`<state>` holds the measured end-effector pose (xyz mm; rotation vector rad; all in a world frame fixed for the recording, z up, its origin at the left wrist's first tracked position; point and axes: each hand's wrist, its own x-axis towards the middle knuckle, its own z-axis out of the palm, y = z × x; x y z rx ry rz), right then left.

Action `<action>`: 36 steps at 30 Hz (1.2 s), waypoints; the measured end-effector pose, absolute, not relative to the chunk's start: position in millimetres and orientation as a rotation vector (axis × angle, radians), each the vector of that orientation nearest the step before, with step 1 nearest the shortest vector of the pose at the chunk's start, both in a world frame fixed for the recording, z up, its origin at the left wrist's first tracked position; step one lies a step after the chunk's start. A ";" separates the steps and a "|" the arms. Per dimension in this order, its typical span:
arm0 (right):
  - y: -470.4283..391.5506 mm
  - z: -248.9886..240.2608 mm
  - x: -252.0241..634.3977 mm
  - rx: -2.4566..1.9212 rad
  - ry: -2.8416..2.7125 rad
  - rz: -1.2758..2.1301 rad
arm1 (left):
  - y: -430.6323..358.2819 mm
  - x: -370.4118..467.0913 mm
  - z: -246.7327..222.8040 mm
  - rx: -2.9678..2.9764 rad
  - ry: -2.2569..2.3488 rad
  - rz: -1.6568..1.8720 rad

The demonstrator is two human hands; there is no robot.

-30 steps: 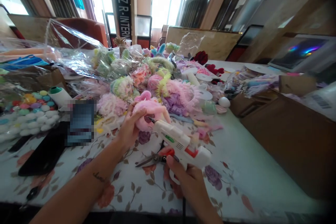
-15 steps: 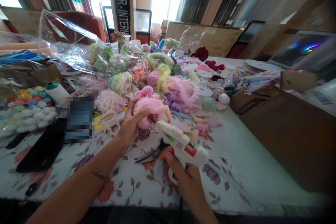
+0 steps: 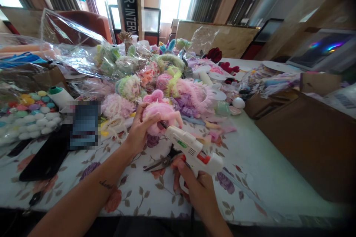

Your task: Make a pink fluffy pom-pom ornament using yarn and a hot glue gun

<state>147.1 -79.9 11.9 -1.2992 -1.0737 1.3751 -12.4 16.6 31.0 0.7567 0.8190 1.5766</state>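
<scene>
My left hand is closed around a fluffy pink craft piece, which has a rounded pink tuft on top and a paler strip hanging at its right. In my right hand is a white hot glue gun, gripped by its handle with the fingers near the red trigger. The gun's dark nozzle meets the underside of the pink piece; whether it touches is hard to make out. Scissors with dark blades lie on the floral tablecloth, partly hidden behind the glue gun and my right fingers.
A heap of yarn and ribbon trims fills the table's middle. At left lie a bag of pompoms, a thread spool, a black phone-like slab and a blurred-out rectangle. A cardboard box stands at right.
Both hands hold the same things in nearly the same pose. The view has shifted very slightly, and the glue gun sits a touch farther right.
</scene>
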 end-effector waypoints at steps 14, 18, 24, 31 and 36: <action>-80.7 13.3 147.7 -1.326 -1.112 1.390 | 17.1 -15.7 23.7 0.814 0.816 1.568; -80.9 13.6 147.3 -1.324 -1.100 1.382 | 16.3 -15.2 25.0 0.810 0.816 1.564; -80.9 12.9 147.2 -1.313 -1.073 1.367 | 15.9 -13.6 28.2 0.791 0.821 1.570; -81.3 13.9 146.6 -1.339 -1.081 1.358 | 16.1 -12.7 28.9 0.770 0.827 1.572; -81.1 13.4 146.1 -1.342 -1.064 1.357 | 16.1 -12.9 28.4 0.778 0.822 1.573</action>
